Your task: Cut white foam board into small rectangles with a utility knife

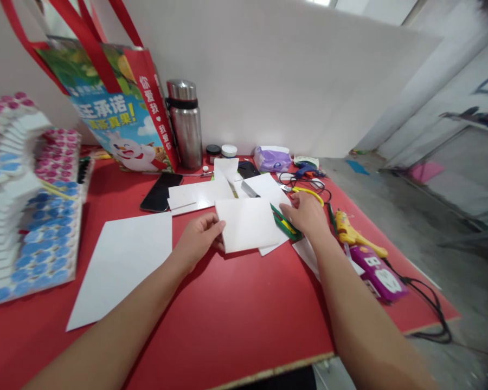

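Observation:
My left hand (203, 235) grips the left edge of a small white board (250, 225), thumb on top and fingers at its side. The board is held just above the red table, over other white sheets. To its right lies a green and yellow utility knife (285, 223). My right hand (307, 214) is beside this knife, thumb near its edge and fingers loosely bent and apart; no grip on it shows. Yellow-handled scissors (308, 193) lie just behind my right hand. A grey blade-like strip (250, 188) rests behind the board.
A white sheet (126, 265) and a black phone (161, 192) lie left on the red table (236, 319). A steel flask (187, 124) and a bag (117, 108) stand behind. Flower-covered white pieces (44, 238) fill the left. A yellow glue gun (355, 233) and purple box (378, 273) lie right.

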{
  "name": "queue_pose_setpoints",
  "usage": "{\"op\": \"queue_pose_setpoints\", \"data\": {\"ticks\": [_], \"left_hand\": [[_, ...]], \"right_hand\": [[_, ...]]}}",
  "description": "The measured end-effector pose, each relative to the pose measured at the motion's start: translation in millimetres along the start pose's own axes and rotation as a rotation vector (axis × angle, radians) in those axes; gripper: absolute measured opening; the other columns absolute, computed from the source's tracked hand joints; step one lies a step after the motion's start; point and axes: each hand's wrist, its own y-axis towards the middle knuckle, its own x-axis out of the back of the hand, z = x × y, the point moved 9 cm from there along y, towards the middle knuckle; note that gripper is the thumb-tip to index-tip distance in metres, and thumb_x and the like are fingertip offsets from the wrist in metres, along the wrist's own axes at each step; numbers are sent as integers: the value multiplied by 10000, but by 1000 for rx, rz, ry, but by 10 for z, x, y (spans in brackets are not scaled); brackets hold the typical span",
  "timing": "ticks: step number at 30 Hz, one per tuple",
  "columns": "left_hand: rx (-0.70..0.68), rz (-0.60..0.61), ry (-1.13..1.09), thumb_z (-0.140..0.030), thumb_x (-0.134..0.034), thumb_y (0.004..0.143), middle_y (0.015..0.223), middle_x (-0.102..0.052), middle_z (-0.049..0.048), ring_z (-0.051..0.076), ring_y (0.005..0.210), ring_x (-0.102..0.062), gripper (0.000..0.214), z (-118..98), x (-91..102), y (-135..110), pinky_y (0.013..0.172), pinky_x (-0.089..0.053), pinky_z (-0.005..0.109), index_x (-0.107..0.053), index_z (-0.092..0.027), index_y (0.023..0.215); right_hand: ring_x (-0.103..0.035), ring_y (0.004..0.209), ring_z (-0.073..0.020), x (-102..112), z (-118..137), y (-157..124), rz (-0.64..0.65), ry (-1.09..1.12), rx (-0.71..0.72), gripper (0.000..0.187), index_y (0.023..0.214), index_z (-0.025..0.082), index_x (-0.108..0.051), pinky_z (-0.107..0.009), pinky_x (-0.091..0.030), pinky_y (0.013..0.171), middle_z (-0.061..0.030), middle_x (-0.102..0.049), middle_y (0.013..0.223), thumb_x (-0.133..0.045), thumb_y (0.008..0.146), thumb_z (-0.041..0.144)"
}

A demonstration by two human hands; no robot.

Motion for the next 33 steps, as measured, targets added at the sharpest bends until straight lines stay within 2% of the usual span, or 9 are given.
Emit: {"op": "queue_pose_setpoints", "data": {"ticks": [4,7,9,12,15,19,27,33], "left_hand": [[-1,15,-42,-306,-769,819,806,-714,33,164,568,-668,356,-24,-12,3,507,-600,302,-600,-171,1101],[22,37,-41,-275,-761,817,897,-741,55,175,593,-691,451,-16,-39,5,525,-615,324,-542,-183,1201],[26,49,-28,-273,-758,815,927,-746,70,196,636,-716,457,-15,-61,2,542,-623,335,-534,-182,1202],[29,52,2,-270,-747,816,945,-751,82,215,672,-734,440,-16,-81,-10,563,-629,346,-525,-181,1185],[33,51,26,-267,-736,817,940,-755,85,224,684,-739,424,-19,-92,-16,574,-630,351,-519,-181,1172],[35,60,30,-272,-720,828,926,-756,82,220,681,-738,407,-26,-106,-7,594,-632,357,-516,-182,1169],[40,94,3,-278,-750,819,958,-766,90,216,707,-743,478,-6,-116,-10,619,-628,346,-520,-180,1227],[54,118,-41,-295,-817,747,879,-759,83,207,667,-727,522,-25,-104,-20,602,-616,325,-568,-147,1182]], "right_hand": [[-675,1085,-343,16,-71,-31,75,-100,-83,483,1232,103,-649,-380,-473,815,-191,-732,1153,-622,914,465],[-683,1072,-354,52,-127,-38,87,-125,-133,493,1208,121,-665,-380,-466,790,-192,-739,1143,-610,912,511],[-689,1045,-327,54,-127,-18,84,-85,-116,447,1160,138,-693,-362,-460,784,-166,-751,1103,-613,913,502],[-698,912,-264,10,-104,18,106,30,-63,326,970,168,-738,-328,-448,746,-109,-760,935,-573,945,448],[-683,818,-240,-22,-123,28,121,98,-74,299,842,174,-727,-314,-432,697,-89,-735,823,-565,948,401],[-656,745,-233,-23,-133,14,107,138,-101,278,825,167,-711,-317,-420,658,-82,-708,770,-592,922,398],[-650,699,-210,-100,-77,20,158,225,-54,245,723,181,-690,-311,-449,662,-52,-693,723,-558,897,290],[-639,735,-229,-98,-110,51,92,214,-71,252,767,169,-692,-320,-444,665,-85,-700,771,-505,907,263]]}}
